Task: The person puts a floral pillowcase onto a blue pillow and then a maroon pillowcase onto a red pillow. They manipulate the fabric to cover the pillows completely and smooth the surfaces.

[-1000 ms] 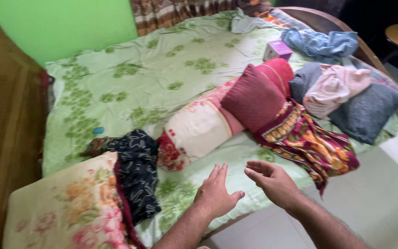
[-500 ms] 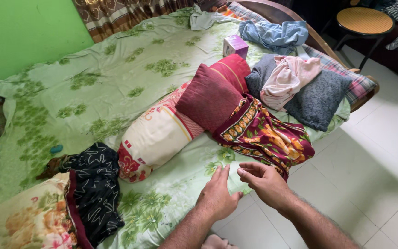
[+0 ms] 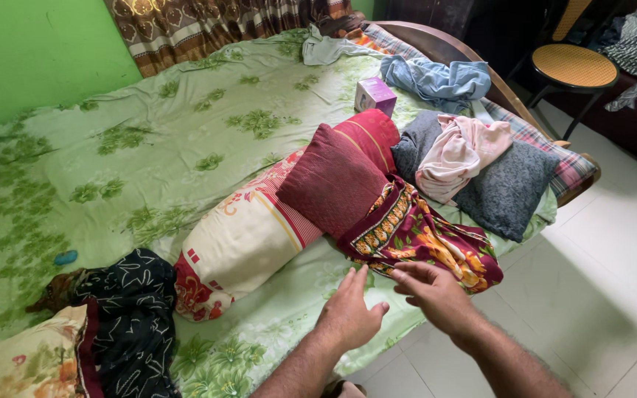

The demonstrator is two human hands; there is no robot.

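Bed (image 3: 149,147) has a green leafy sheet, and there's a cream bolster (image 3: 241,239), maroon cushion (image 3: 333,180), patterned red cloth (image 3: 422,236), grey pillow (image 3: 506,188) with a pink garment (image 3: 458,151) on top. Also a small purple box (image 3: 374,95), blue clothes (image 3: 436,77), black printed fabric (image 3: 130,309) and a floral pillow (image 3: 23,361) at the near corner

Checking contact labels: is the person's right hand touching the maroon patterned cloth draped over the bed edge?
Cannot tell. In the head view the right hand overlaps the maroon patterned cloth near its lower edge, fingers spread, but no press or gap shows.
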